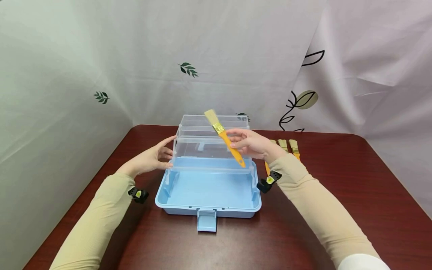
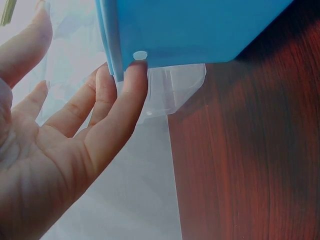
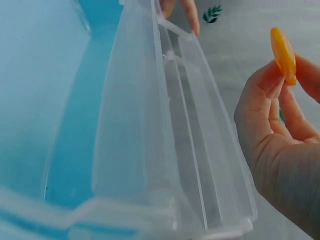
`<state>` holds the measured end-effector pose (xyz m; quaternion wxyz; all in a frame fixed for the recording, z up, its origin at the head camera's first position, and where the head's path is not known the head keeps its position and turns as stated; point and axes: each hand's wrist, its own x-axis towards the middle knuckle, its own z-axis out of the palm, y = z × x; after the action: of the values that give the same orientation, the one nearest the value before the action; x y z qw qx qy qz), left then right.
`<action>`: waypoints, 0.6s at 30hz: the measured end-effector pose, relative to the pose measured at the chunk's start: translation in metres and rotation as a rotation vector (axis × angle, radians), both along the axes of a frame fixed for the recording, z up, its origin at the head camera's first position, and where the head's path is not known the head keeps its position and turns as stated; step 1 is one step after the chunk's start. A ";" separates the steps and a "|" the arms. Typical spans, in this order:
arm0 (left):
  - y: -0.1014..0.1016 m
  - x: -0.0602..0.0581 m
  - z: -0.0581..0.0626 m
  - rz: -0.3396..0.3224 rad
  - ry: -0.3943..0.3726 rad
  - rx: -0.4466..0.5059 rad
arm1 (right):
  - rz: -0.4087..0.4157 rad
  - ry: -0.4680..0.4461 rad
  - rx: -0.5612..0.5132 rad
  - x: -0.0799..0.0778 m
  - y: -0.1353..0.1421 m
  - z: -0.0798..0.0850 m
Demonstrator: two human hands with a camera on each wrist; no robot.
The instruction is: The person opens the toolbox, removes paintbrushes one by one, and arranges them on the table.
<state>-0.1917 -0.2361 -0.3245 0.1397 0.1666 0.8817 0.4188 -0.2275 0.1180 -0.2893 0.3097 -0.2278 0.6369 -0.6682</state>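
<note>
My right hand (image 1: 251, 144) pinches a paintbrush (image 1: 233, 150) by its orange handle, tilted over the raised clear plastic trays (image 1: 187, 148) of a light blue case (image 1: 177, 207). Its pale bristles point up and to the left. In the right wrist view, the brush's orange handle (image 3: 283, 55) shows between thumb and fingers. My left hand (image 1: 146, 159) is at the left side of the clear part, fingers spread. Seen from the left wrist, its fingertips (image 2: 136, 70) touch the blue case's side near a white hinge pin (image 2: 140, 55).
Several more paintbrushes (image 1: 294, 147) lie on the dark red table (image 1: 344, 187) at right, partly hidden behind my right forearm. The case's front latch (image 1: 207, 221) hangs down toward me. A pale curtain (image 1: 141, 45) with leaf prints surrounds the table.
</note>
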 end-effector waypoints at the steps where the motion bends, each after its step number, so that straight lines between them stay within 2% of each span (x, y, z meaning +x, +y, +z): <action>1: 0.000 0.000 0.000 -0.001 0.000 0.002 | -0.011 0.002 -0.007 0.001 0.004 -0.001; 11: 0.000 0.000 0.000 0.004 -0.003 0.003 | -0.131 -0.020 -0.010 0.013 0.051 -0.011; 18: 0.000 0.001 0.000 -0.008 -0.001 0.012 | -0.246 -0.065 -0.055 0.016 0.099 -0.018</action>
<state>-0.1909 -0.2361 -0.3248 0.1408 0.1707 0.8784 0.4237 -0.2113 0.2170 -0.3078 0.2392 -0.1346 0.6313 -0.7254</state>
